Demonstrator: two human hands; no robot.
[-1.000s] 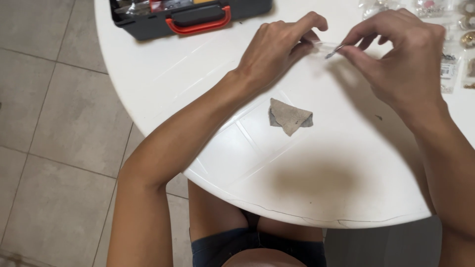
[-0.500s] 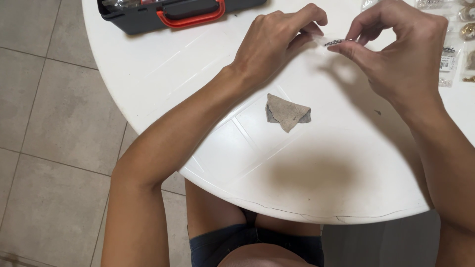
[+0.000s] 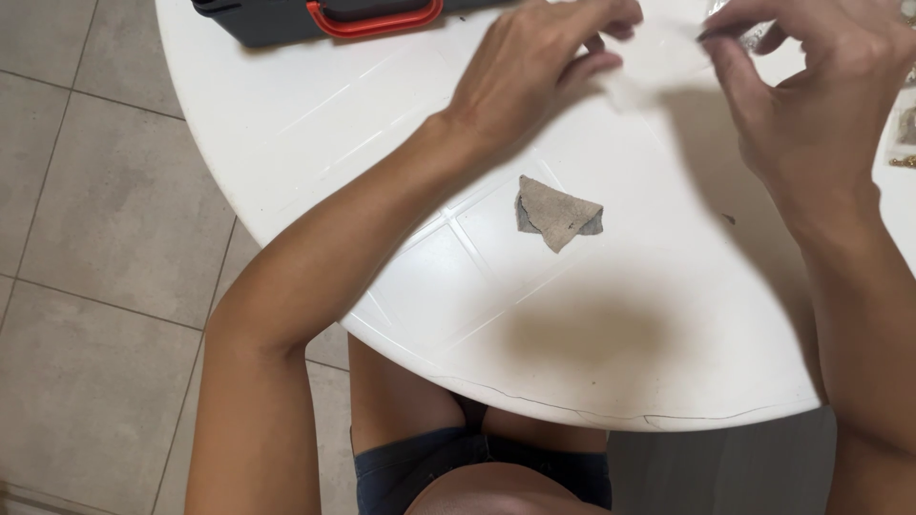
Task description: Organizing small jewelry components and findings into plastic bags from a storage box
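Clear plastic strip [image 3: 658,59]: pale, translucent, blurred; spans the gap between both hands above table's far side, long axis roughly left-right | left hand [image 3: 534,67]: fingers pinched on strip's left end | right hand [image 3: 811,105]: fingertips closed at right end, grip detail unclear | equally near | grey folded cloth [image 3: 558,212] nearer, on white round table [image 3: 382,191] | dark case [image 3: 315,14] far left.

Along the right edge of the frame, on the white table [image 3: 286,143], lie small clear packets [image 3: 903,129] (blurred, their contents look brownish and golden). At the top, between the hands, sits a blurred, pale translucent bag [image 3: 658,57].
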